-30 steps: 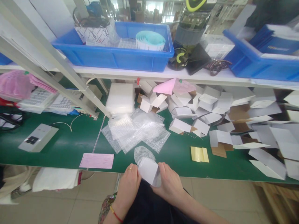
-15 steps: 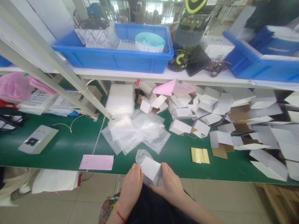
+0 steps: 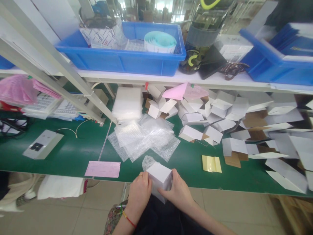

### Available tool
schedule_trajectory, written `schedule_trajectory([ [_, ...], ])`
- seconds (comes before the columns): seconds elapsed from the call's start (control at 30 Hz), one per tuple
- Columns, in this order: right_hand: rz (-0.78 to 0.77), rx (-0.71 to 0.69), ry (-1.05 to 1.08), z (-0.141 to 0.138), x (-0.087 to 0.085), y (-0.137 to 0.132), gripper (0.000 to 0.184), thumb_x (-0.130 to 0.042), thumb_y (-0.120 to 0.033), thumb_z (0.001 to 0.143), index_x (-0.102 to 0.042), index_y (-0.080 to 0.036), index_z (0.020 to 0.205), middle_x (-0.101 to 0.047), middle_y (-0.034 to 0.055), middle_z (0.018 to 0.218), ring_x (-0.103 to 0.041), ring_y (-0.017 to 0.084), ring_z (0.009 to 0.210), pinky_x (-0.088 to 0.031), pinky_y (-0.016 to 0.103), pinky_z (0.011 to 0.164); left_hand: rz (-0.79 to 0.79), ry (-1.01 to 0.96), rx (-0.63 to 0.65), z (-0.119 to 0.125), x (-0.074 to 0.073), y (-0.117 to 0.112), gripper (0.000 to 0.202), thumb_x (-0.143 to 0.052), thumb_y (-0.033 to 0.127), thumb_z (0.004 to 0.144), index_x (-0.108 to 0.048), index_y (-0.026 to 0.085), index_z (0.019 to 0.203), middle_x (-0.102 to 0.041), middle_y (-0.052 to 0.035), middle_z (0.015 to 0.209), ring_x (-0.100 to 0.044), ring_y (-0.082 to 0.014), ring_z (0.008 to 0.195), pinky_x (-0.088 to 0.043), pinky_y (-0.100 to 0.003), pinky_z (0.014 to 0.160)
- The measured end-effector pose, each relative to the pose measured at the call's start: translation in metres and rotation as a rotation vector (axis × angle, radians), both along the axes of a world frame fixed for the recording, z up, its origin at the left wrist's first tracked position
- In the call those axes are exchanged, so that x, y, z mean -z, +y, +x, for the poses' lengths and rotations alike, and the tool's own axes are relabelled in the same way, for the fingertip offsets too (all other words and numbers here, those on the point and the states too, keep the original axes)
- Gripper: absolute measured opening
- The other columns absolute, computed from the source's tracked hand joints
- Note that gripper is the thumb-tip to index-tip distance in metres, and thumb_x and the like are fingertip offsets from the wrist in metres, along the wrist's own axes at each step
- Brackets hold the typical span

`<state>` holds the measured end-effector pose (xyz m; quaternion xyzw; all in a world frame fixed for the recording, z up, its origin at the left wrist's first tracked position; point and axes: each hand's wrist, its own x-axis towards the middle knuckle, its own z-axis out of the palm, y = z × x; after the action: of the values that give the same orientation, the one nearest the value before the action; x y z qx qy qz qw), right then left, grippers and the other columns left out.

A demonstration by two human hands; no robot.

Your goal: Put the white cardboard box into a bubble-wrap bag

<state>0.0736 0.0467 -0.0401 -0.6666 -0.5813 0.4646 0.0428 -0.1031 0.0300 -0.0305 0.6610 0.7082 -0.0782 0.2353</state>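
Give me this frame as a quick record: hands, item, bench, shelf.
left hand: closed at left side of white box
right hand: gripping its right side, thumb on near face
clear plastic: bunched at box's far left corner
green bench: bubble wrap, pink slip, yellow paper, white cartons
shelf: blue bin, bottle

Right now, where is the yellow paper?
In the head view, the yellow paper lies on the green tabletop, right of the right hand, left of a white box.

Gap beside pink slip (image 3: 102,169), cartons (image 3: 234,144) blocking right
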Motion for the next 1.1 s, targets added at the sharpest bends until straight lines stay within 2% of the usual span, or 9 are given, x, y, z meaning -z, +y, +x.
schedule_trajectory([
  [0.07,0.012,-0.008,0.003,-0.001,0.002,-0.001,0.045,-0.072,-0.036,0.067,-0.032,-0.025,0.086,-0.057,-0.0007,0.082,-0.058,0.02,0.076,-0.037,0.027,0.063,-0.047,0.023,0.002,0.001,-0.003,0.002,0.026,-0.037,0.014,0.099,-0.062,0.016,0.091,-0.068,-0.0058,0.086,-0.07,-0.0207,0.083,-0.047,-0.031,0.07],
  [0.17,0.028,-0.034,-0.013,-0.004,0.005,-0.004,0.045,-0.072,-0.035,0.067,-0.033,-0.025,0.086,-0.057,-0.0005,0.082,-0.058,0.02,0.075,-0.037,0.027,0.062,-0.063,0.026,0.01,0.0,-0.006,0.003,0.031,-0.035,0.017,0.1,-0.064,0.017,0.087,-0.069,-0.006,0.084,-0.07,-0.0219,0.08,-0.044,-0.032,0.065],
  [0.27,0.122,-0.121,-0.028,-0.007,0.009,-0.007,0.045,-0.073,-0.035,0.066,-0.036,-0.024,0.088,-0.058,0.0021,0.087,-0.059,0.021,0.08,-0.038,0.028,0.064,-0.058,0.031,-0.012,-0.001,-0.006,0.004,0.034,-0.032,0.017,0.101,-0.063,0.017,0.087,-0.068,-0.0063,0.083,-0.069,-0.0224,0.081,-0.044,-0.033,0.066],
  [0.37,0.152,-0.169,-0.028,-0.011,0.014,-0.011,0.044,-0.073,-0.035,0.066,-0.037,-0.024,0.089,-0.058,0.0026,0.089,-0.059,0.022,0.082,-0.038,0.028,0.066,-0.032,0.014,-0.062,-0.005,-0.001,0.001,0.029,-0.035,0.018,0.101,-0.062,0.017,0.091,-0.066,-0.0064,0.09,-0.068,-0.021,0.09,-0.047,-0.032,0.074],
  [0.5,0.07,-0.211,-0.029,-0.016,0.018,-0.012,0.044,-0.074,-0.035,0.066,-0.037,-0.023,0.089,-0.058,0.0021,0.088,-0.058,0.021,0.079,-0.038,0.028,0.066,0.038,-0.108,-0.173,-0.018,0.011,-0.011,0.015,-0.047,0.018,0.096,-0.06,0.015,0.103,-0.061,-0.0083,0.105,-0.063,-0.0207,0.097,-0.049,-0.032,0.082],
  [0.63,0.043,-0.238,-0.047,-0.028,0.015,-0.011,0.043,-0.073,-0.034,0.066,-0.038,-0.023,0.088,-0.059,0.0034,0.09,-0.058,0.021,0.081,-0.038,0.029,0.067,-0.007,-0.131,-0.152,-0.035,0.02,-0.019,0.023,-0.04,0.012,0.096,-0.061,0.016,0.087,-0.06,-0.007,0.093,-0.061,-0.0204,0.088,-0.048,-0.033,0.08],
  [0.73,0.056,-0.244,-0.048,-0.04,0.014,-0.012,0.044,-0.075,-0.033,0.065,-0.04,-0.023,0.089,-0.06,0.0053,0.094,-0.06,0.024,0.087,-0.041,0.031,0.07,-0.043,-0.116,-0.141,-0.046,0.024,-0.02,0.026,-0.04,0.011,0.095,-0.061,0.015,0.081,-0.061,-0.0073,0.087,-0.061,-0.0213,0.084,-0.047,-0.034,0.076],
  [0.93,0.106,-0.268,-0.114,-0.06,0.015,-0.019,0.04,-0.072,-0.034,0.069,-0.043,-0.022,0.094,-0.061,0.0078,0.097,-0.062,0.027,0.091,-0.044,0.033,0.072,-0.035,-0.162,-0.166,-0.061,0.033,-0.021,0.029,-0.033,0.011,0.098,-0.059,0.014,0.086,-0.061,-0.008,0.088,-0.06,-0.0216,0.085,-0.047,-0.036,0.079],
  [1.1,0.152,-0.292,-0.146,-0.073,0.014,-0.017,0.037,-0.069,-0.032,0.07,-0.044,-0.022,0.095,-0.061,0.0075,0.096,-0.061,0.026,0.09,-0.044,0.032,0.073,-0.004,-0.23,-0.224,-0.072,0.033,-0.021,0.029,-0.031,0.013,0.1,-0.056,0.016,0.087,-0.059,-0.0082,0.092,-0.058,-0.0222,0.087,-0.047,-0.038,0.081],
])
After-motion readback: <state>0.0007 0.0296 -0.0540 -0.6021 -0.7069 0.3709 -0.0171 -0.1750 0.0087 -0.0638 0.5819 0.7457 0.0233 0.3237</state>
